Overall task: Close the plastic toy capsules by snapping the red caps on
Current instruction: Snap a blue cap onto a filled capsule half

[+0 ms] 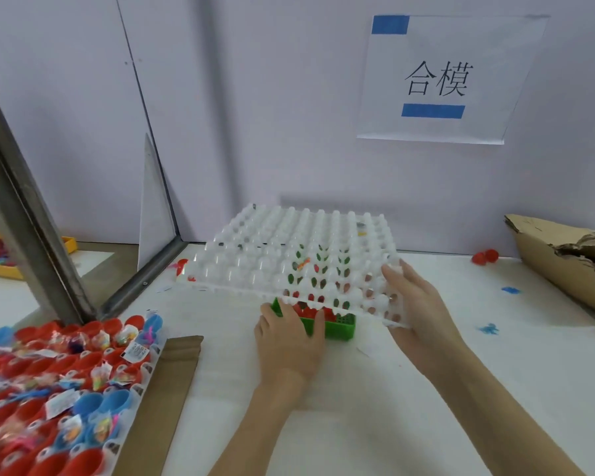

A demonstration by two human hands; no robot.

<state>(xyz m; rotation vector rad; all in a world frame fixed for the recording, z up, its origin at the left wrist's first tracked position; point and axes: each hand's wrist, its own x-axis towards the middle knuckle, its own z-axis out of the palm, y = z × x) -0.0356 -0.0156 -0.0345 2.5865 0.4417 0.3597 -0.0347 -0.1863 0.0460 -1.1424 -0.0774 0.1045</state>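
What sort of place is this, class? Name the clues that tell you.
Probably a toy-packing workstation in a small factory. Clues: a tray of open red and blue capsule halves with toys inside, a white moulded capsule tray held over a green basket, and a printed station sign on the partition.

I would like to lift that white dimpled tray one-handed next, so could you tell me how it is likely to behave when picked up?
The white tray looks thin and translucent, so probably light but somewhat flexible. It is wide, and the right hand grips only its near corner, so the far side may sag or tilt. The left hand holds the green basket beneath.
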